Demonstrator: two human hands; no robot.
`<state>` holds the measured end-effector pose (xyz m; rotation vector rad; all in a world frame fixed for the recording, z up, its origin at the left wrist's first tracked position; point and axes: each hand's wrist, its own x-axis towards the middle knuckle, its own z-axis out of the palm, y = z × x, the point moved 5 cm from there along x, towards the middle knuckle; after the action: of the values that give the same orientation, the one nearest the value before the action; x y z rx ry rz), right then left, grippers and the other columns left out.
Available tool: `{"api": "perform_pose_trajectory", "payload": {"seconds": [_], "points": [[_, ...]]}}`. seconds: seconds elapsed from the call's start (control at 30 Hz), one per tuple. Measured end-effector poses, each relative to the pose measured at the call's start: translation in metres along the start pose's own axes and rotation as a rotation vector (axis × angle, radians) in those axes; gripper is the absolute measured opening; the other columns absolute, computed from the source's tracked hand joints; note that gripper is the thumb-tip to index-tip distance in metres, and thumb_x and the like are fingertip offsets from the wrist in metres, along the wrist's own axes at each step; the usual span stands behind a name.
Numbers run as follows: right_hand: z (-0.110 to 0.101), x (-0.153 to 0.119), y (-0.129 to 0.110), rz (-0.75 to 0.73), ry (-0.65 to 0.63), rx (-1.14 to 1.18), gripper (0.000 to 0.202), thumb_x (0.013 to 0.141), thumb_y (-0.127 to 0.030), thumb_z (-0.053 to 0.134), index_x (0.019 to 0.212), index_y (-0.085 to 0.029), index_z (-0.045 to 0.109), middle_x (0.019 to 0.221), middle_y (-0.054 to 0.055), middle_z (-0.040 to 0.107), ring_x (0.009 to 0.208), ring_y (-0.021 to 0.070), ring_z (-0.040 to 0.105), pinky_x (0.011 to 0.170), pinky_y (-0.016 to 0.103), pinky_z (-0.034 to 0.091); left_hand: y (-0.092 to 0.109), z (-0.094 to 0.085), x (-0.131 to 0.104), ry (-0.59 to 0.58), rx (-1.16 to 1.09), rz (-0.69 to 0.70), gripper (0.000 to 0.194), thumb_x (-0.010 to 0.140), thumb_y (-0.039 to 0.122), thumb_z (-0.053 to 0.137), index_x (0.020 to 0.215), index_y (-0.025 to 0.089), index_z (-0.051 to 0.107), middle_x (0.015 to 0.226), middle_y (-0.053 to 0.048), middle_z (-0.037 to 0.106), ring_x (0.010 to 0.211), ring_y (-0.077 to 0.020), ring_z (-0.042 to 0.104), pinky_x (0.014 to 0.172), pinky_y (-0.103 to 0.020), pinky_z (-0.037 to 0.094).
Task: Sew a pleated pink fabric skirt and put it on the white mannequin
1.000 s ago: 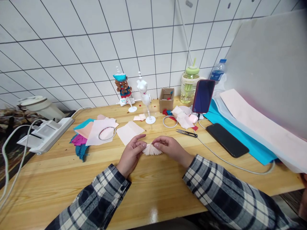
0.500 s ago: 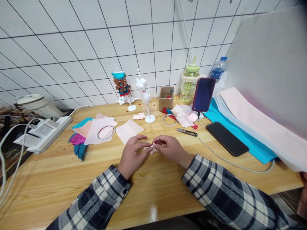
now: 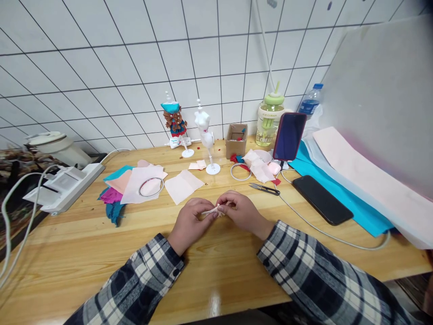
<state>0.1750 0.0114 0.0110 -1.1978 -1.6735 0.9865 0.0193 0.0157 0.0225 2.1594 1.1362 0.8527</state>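
Near the middle of the table, my left hand [image 3: 193,222] and my right hand [image 3: 242,212] meet over a small piece of pale pink crepe paper [image 3: 212,210]. The thumb and fingers of each hand are closed on it, and it looks gathered, with a frilly lower edge. Much of the piece is hidden by my fingers. Beyond my left hand a square pale pink sheet [image 3: 182,185] lies flat. Black thread snips [image 3: 264,188] rest beyond my right hand, beside a metal ring [image 3: 241,172].
Behind stand a bare white mannequin [image 3: 202,121], a dressed one [image 3: 175,123], a small cardboard box [image 3: 237,145] and a green-lidded bottle [image 3: 269,119]. Coloured paper [image 3: 117,180] and a power strip [image 3: 72,187] lie left. A propped phone [image 3: 290,135], a flat phone [image 3: 322,199] and a cable are right.
The fingers of my left hand have curled in closer around the pink paper, which now shows as a narrower strip. The view has shifted slightly; the other things have stayed put.
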Motion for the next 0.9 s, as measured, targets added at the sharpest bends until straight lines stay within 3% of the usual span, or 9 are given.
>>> {"api": "perform_pose_trajectory", "payload": {"seconds": [0.13, 0.23, 0.3, 0.43, 0.53, 0.6, 0.67, 0.77, 0.9], "points": [[0.006, -0.001, 0.006, 0.111, -0.089, 0.159, 0.009, 0.081, -0.025, 0.062, 0.084, -0.017, 0.066, 0.084, 0.003, 0.067, 0.077, 0.0149, 0.062, 0.071, 0.028, 0.049, -0.002, 0.001, 0.000, -0.027, -0.024, 0.018, 0.016, 0.083, 0.036, 0.066, 0.079, 0.023, 0.073, 0.085, -0.006, 0.072, 0.083, -0.0208, 0.064, 0.081, -0.035, 0.048], [0.010, -0.002, 0.012, 0.197, -0.121, 0.308, 0.028, 0.075, -0.031, 0.070, 0.100, -0.018, 0.065, 0.092, 0.005, 0.070, 0.080, 0.0159, 0.065, 0.075, 0.030, 0.052, -0.005, 0.000, -0.001, -0.003, -0.028, -0.006, 0.018, 0.084, 0.038, 0.064, 0.080, 0.022, 0.072, 0.086, -0.006, 0.072, 0.084, -0.0207, 0.064, 0.080, -0.034, 0.049], [0.010, -0.001, 0.014, 0.207, -0.102, 0.313, 0.034, 0.071, -0.034, 0.073, 0.100, -0.017, 0.065, 0.093, 0.006, 0.071, 0.081, 0.0167, 0.066, 0.077, 0.031, 0.052, -0.005, -0.001, -0.001, 0.006, -0.031, -0.017, 0.019, 0.085, 0.039, 0.063, 0.080, 0.022, 0.071, 0.085, -0.006, 0.071, 0.083, -0.0206, 0.064, 0.079, -0.034, 0.049], [0.008, 0.001, 0.016, 0.201, -0.118, 0.256, 0.018, 0.075, -0.033, 0.069, 0.083, -0.016, 0.067, 0.081, 0.004, 0.071, 0.074, 0.0154, 0.065, 0.072, 0.029, 0.051, -0.003, -0.002, -0.002, -0.019, -0.036, -0.022, 0.020, 0.084, 0.039, 0.063, 0.080, 0.021, 0.070, 0.085, -0.007, 0.070, 0.084, -0.0212, 0.063, 0.079, -0.034, 0.048], [0.005, 0.000, 0.018, 0.225, -0.141, 0.095, 0.016, 0.078, -0.029, 0.064, 0.086, -0.017, 0.070, 0.077, 0.003, 0.071, 0.068, 0.0146, 0.062, 0.064, 0.027, 0.048, -0.006, -0.012, 0.001, 0.000, -0.017, -0.017, 0.021, 0.082, 0.039, 0.066, 0.091, 0.021, 0.071, 0.091, -0.007, 0.071, 0.089, -0.0232, 0.063, 0.083, -0.037, 0.048], [0.003, -0.001, 0.017, 0.187, -0.160, -0.080, 0.016, 0.081, -0.029, 0.062, 0.087, -0.019, 0.073, 0.077, 0.003, 0.071, 0.068, 0.0153, 0.061, 0.065, 0.028, 0.047, -0.014, -0.026, 0.003, 0.089, 0.003, -0.046, 0.024, 0.081, 0.040, 0.067, 0.096, 0.022, 0.071, 0.093, -0.007, 0.072, 0.093, -0.0245, 0.063, 0.088, -0.039, 0.047], [-0.001, -0.001, 0.012, 0.083, -0.144, -0.256, 0.017, 0.081, -0.029, 0.063, 0.091, -0.021, 0.074, 0.087, 0.004, 0.072, 0.078, 0.0173, 0.063, 0.072, 0.030, 0.047, -0.026, -0.038, 0.005, 0.179, -0.004, -0.118, 0.022, 0.081, 0.042, 0.066, 0.089, 0.022, 0.072, 0.093, -0.007, 0.072, 0.093, -0.0249, 0.063, 0.090, -0.040, 0.046], [-0.017, 0.005, 0.010, -0.035, -0.013, -0.451, 0.025, 0.085, -0.030, 0.061, 0.106, -0.022, 0.071, 0.103, 0.006, 0.071, 0.094, 0.0198, 0.063, 0.085, 0.033, 0.045, -0.044, -0.042, 0.006, 0.241, -0.132, -0.260, 0.027, 0.080, 0.045, 0.065, 0.084, 0.019, 0.072, 0.091, -0.008, 0.073, 0.089, -0.0242, 0.063, 0.087, -0.038, 0.046], [-0.054, 0.023, 0.020, -0.011, 0.245, -0.767, 0.028, 0.090, -0.023, 0.051, 0.112, -0.020, 0.068, 0.107, 0.009, 0.069, 0.100, 0.0246, 0.058, 0.086, 0.036, 0.042, -0.050, -0.032, 0.007, 0.234, -0.213, -0.309, 0.027, 0.078, 0.045, 0.067, 0.080, 0.019, 0.072, 0.085, -0.006, 0.073, 0.084, -0.0228, 0.063, 0.083, -0.036, 0.046]]}}
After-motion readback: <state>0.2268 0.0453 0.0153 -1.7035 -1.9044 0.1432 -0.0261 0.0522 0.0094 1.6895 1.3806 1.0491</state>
